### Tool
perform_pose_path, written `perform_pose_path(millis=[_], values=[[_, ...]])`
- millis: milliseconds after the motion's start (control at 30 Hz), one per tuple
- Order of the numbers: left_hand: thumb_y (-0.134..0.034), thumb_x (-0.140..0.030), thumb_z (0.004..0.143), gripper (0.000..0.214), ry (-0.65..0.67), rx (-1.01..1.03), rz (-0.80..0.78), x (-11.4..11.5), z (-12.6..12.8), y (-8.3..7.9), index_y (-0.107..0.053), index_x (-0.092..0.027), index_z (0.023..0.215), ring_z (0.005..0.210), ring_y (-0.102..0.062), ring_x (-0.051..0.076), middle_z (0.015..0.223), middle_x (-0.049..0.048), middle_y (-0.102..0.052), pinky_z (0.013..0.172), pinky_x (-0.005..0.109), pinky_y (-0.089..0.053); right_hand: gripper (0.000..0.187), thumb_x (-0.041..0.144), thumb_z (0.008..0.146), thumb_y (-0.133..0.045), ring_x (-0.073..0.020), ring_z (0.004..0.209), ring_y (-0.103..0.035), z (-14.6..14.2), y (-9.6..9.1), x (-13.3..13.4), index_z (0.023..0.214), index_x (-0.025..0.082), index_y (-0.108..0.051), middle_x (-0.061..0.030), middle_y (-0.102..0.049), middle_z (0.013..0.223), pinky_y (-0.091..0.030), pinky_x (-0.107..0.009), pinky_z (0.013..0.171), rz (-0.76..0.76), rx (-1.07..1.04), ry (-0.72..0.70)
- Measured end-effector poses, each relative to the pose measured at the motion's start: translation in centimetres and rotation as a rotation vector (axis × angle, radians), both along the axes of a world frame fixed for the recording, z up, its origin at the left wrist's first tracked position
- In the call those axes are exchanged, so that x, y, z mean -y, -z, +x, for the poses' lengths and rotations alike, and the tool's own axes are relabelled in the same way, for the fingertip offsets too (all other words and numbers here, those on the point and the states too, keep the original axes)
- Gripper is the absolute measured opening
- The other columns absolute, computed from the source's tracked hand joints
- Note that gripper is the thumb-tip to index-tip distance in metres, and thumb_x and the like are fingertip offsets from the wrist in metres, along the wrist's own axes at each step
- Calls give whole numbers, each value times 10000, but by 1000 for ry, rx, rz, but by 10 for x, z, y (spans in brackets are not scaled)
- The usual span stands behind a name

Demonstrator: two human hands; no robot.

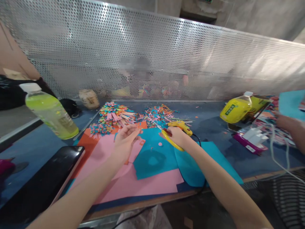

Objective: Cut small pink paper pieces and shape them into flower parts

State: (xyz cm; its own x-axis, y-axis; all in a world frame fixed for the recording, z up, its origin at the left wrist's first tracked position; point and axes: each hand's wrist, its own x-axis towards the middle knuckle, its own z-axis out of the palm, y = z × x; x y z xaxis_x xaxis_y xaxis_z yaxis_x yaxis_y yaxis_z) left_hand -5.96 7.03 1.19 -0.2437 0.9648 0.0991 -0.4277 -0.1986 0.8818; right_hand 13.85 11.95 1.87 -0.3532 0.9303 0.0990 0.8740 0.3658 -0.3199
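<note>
My right hand (177, 136) is closed around the yellow handles of a pair of scissors (172, 142), whose blades point up and to the left. My left hand (126, 138) is pinched just left of the blades, with a small piece of paper at its fingertips, partly hidden. Beneath both hands lie sheets of blue paper (157, 159), pink paper (140, 184) and orange paper (86, 143). A small pink paper disc (160, 144) rests on the blue sheet. Beyond the left hand sit fringed paper flowers (115, 113) in many colours.
Paper strips (157, 114) lie behind the scissors, near a yellow glue gun (179, 125). At left are a green drink bottle (51, 111) and a black phone (43, 184). A yellow bottle (234, 108), a purple power strip (250, 143) and another person's hand (287, 122) are at right.
</note>
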Motion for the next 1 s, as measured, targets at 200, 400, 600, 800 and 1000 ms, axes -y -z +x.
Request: perform_pose_path(millis=[200,400,600,800,1000], values=[[-714,-237,576,213,29,-87,-12,-2,0,9,-637,-158,758,590,-580,90,715,2,-630,530,195,-467,524,629,733,-384,-226,673,-574,10,4,-3,885,151,-534,-122,-619,775,-314,-257,529,101,16,133],[-709,-282,577,235,60,-162,-20,-6,-1,21,-653,-149,763,623,-585,119,744,37,-639,541,214,-472,348,518,715,-495,-147,536,-488,3,8,-6,659,174,-482,-23,-528,599,-298,-241,487,84,-247,23],[-680,-316,615,342,102,-207,-14,-5,0,22,-639,-165,920,584,-581,110,795,41,-634,592,260,-481,184,340,730,-497,-109,499,-442,-6,10,1,662,178,-442,16,-476,561,-319,-218,463,15,-431,-68],[-668,-309,630,241,101,-238,-4,-6,1,25,-638,-153,811,645,-583,130,765,38,-622,570,245,-469,226,356,673,-549,-102,542,-406,-8,9,1,643,169,-427,26,-429,583,-324,-220,492,43,-549,-65],[-686,-317,608,241,119,-232,-48,-7,1,27,-622,-161,780,621,-587,123,710,17,-628,565,232,-457,267,419,726,-518,-92,546,-398,-20,-21,44,824,229,-359,11,-416,744,-375,-231,510,-90,-975,-259]])
